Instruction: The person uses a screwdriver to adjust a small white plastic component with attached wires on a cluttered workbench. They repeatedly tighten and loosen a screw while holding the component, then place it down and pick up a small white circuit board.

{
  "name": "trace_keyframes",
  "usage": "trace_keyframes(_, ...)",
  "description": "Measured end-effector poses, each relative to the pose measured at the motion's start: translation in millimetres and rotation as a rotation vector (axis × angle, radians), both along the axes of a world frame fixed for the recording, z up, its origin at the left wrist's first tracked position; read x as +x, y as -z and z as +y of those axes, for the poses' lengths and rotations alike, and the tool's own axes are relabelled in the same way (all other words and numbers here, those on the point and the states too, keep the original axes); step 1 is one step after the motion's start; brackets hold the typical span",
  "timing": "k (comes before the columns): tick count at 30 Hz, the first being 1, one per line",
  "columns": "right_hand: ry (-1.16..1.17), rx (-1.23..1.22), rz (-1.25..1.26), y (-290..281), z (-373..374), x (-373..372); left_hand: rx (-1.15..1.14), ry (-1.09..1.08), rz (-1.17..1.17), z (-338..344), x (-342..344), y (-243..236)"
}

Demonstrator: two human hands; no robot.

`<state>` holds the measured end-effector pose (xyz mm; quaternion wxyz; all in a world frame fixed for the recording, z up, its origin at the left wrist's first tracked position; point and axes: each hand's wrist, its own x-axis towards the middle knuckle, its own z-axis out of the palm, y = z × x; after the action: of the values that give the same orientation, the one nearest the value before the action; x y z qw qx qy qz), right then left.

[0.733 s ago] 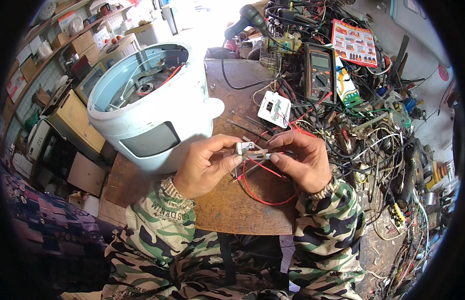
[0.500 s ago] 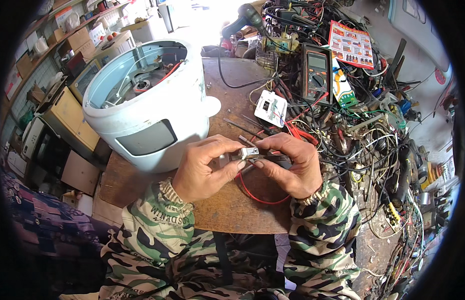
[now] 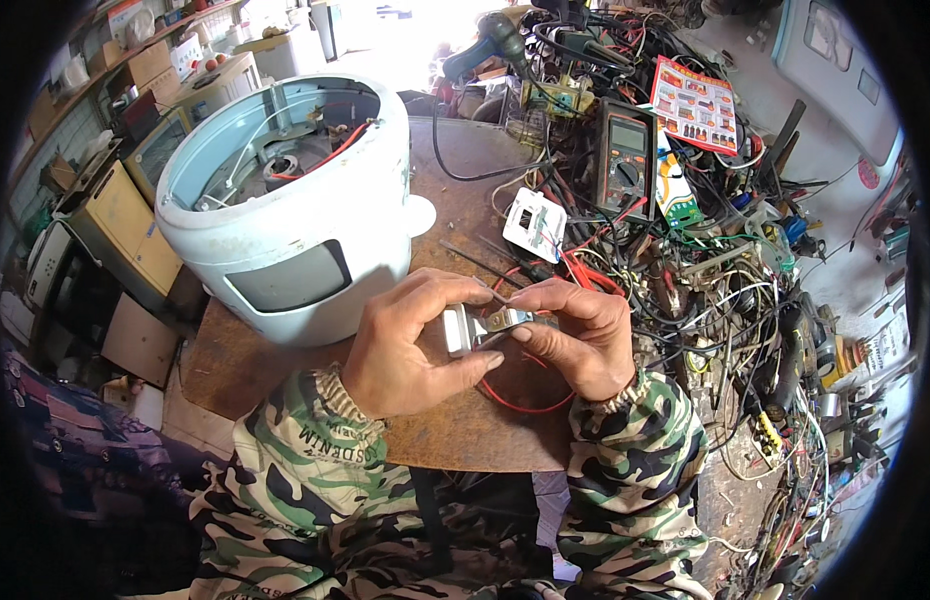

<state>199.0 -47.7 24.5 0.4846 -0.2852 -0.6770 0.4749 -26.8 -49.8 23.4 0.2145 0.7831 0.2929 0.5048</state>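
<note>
Pinching: small white-and-metal part (image 3: pixel 482 326) is gripped between left hand (image 3: pixel 410 345) and right hand (image 3: pixel 575 335), raised over tabletop (image 3: pixel 455 430) for close handling.

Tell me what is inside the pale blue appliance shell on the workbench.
Inside the pale blue appliance shell a red wire, thin pale wires and a round metal part near the middle are visible. The near wall covers the lower inside, so anything there cannot be seen.
</note>
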Motion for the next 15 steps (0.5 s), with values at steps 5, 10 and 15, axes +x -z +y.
trace_keyframes(5,-0.037,-0.087,0.090,6.8,7.4,10.3,-0.060,0.085,0.011,1.3,-1.4,-1.1)
trace_keyframes(10,-0.027,-0.156,0.125,5.5,8.7,10.0,-0.159,0.143,0.040,1.4,-5.2,0.6)
trace_keyframes(15,-0.034,-0.126,0.096,3.3,5.4,6.1,-0.410,0.239,-0.110,-1.7,-1.3,2.2)
